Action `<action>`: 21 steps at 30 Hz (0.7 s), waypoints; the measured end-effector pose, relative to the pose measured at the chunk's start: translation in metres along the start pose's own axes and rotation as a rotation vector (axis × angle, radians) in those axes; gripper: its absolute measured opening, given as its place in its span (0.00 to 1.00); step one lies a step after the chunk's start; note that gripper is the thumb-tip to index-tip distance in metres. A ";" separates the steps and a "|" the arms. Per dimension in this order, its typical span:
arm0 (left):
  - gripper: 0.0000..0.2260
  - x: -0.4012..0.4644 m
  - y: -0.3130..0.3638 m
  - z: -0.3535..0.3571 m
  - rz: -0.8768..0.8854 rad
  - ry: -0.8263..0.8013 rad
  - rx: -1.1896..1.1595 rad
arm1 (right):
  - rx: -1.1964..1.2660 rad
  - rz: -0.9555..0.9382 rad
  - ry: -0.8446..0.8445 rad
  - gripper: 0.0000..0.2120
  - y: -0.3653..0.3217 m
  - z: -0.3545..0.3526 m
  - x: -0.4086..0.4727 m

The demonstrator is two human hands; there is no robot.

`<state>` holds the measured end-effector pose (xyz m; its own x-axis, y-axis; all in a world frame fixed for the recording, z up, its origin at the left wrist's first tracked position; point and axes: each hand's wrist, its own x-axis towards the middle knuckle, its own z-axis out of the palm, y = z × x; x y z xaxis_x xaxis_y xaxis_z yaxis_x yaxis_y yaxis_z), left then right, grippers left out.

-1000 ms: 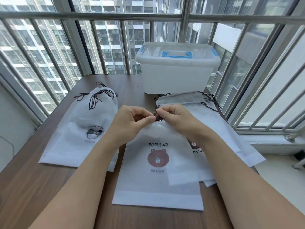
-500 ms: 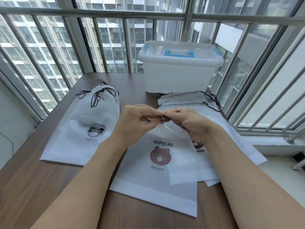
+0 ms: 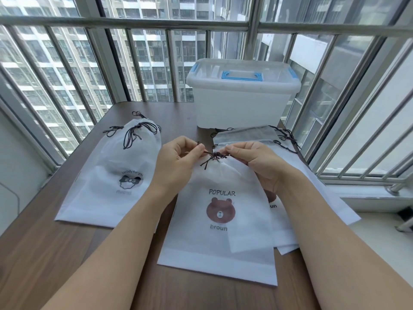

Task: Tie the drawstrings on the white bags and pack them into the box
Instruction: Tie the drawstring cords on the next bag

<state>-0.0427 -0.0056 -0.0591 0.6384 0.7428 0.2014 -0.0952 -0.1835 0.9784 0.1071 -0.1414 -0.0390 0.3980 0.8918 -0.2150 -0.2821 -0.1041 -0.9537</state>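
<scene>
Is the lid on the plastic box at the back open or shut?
Shut. The lid lies flat across the box, its blue handle folded down on top; no bags inside yet, as far as shows.

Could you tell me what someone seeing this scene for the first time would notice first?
The eye goes first to the two hands at the centre: the left hand and right hand each pinch the dark drawstring at the gathered neck of the white bear bag printed POPULAR. Behind them, at the far edge of the wooden table, stands a translucent lidded box with a blue handle. To the left lies another white bag, its cords knotted.
</scene>
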 end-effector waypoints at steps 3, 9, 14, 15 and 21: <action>0.09 0.001 0.000 0.004 -0.068 0.063 -0.065 | -0.064 -0.066 0.054 0.10 -0.001 -0.005 0.003; 0.08 0.000 -0.001 0.009 -0.069 0.098 -0.048 | -0.171 -0.135 0.101 0.10 -0.001 -0.008 0.003; 0.08 -0.002 0.001 0.009 -0.076 0.082 -0.045 | -0.345 -0.170 0.086 0.09 -0.002 -0.007 -0.001; 0.08 -0.003 0.001 0.008 -0.058 0.044 -0.008 | -0.447 -0.181 0.081 0.09 -0.001 -0.006 -0.002; 0.15 -0.007 0.006 0.003 0.118 -0.168 0.075 | -0.548 -0.210 0.083 0.14 0.004 -0.004 0.003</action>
<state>-0.0451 -0.0135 -0.0552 0.7450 0.5969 0.2979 -0.1238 -0.3151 0.9410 0.1105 -0.1406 -0.0439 0.4695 0.8829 -0.0049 0.2928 -0.1610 -0.9425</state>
